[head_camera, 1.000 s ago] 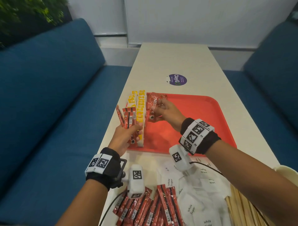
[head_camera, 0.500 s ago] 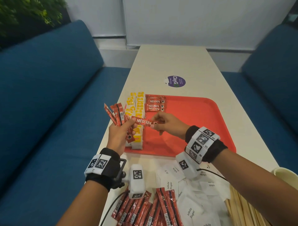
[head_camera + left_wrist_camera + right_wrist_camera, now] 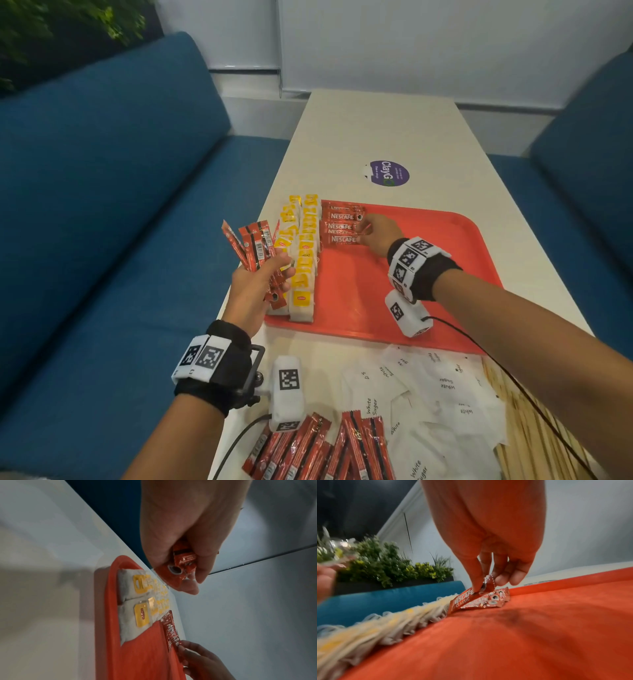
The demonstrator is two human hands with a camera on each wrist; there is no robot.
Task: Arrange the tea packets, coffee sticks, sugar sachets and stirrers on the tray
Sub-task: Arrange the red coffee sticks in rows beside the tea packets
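Observation:
A red tray (image 3: 428, 274) lies on the white table. Two rows of yellow-and-white tea packets (image 3: 303, 260) fill its left side. To their right, at the tray's far end, a short row of red coffee sticks (image 3: 342, 222) lies flat. My right hand (image 3: 375, 236) pinches the right end of one coffee stick (image 3: 464, 599), lowering it at the near side of that row. My left hand (image 3: 260, 281) hovers over the tray's left edge and grips a fan of several coffee sticks (image 3: 255, 246), their ends showing in the wrist view (image 3: 181, 563).
Near the table's front edge lie more red coffee sticks (image 3: 318, 448), a heap of white sugar sachets (image 3: 428, 394) and wooden stirrers (image 3: 534, 442) at the right. A purple sticker (image 3: 388, 173) sits beyond the tray. Blue sofas flank the table.
My right hand drew one coffee stick from the left hand's bundle and carried it back to the row on the tray. The left hand lifted slightly with its fan of sticks.

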